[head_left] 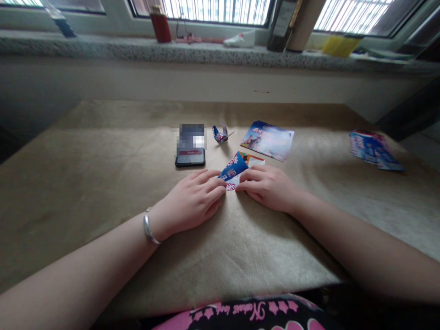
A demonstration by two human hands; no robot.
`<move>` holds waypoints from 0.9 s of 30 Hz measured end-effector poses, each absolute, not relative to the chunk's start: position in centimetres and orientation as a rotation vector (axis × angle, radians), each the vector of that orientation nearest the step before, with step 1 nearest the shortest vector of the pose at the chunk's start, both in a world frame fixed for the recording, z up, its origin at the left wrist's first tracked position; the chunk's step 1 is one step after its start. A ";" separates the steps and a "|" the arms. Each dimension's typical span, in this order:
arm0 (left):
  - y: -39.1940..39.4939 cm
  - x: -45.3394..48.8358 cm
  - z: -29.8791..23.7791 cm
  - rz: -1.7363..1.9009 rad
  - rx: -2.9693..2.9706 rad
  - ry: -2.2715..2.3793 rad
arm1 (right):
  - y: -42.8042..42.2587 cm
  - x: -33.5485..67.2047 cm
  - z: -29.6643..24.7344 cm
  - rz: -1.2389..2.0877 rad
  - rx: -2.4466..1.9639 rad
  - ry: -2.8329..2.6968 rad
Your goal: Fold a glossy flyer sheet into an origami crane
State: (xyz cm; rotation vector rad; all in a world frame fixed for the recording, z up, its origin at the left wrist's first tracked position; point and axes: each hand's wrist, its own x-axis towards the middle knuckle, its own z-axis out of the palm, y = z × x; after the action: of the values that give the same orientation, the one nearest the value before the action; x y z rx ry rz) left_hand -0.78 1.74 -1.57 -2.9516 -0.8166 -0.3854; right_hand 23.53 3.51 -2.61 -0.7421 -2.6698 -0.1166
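A partly folded sheet of printed paper point(234, 167), blue with red, white and orange areas, lies on the table between my hands. My left hand point(194, 198), with a silver bangle at the wrist, rests palm down with its fingertips on the paper's left edge. From the other side, my right hand point(266, 184) has its fingers bent over the paper's right part, pinching or pressing it; the thumb is mostly hidden. Just beyond the paper stands a small folded paper crane point(220, 134) in similar colours.
A phone point(190, 153) with a blurred screen lies left of the crane. To the right is a stack of printed sheets point(268, 140); more blue leaflets point(374, 150) lie at the table's far right. The stone windowsill point(206, 55) behind holds a red container point(160, 26) and other items.
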 end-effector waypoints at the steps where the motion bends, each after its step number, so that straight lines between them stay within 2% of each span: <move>1: 1.8 -0.8 -1.6 -0.377 -2.956 -0.818 | 3.5 23.4 -2.6 -0.126 -0.746 -2.666; 27: 1.9 -0.8 -1.9 -0.372 -3.022 -0.798 | 3.6 23.8 -1.6 -0.166 -0.796 -2.729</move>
State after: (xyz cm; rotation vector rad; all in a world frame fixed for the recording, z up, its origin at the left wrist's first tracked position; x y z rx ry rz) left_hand -0.77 1.91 -1.92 -3.0218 -0.7978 -0.3725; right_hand 23.77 3.60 -1.58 -0.7957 -2.7291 -0.1660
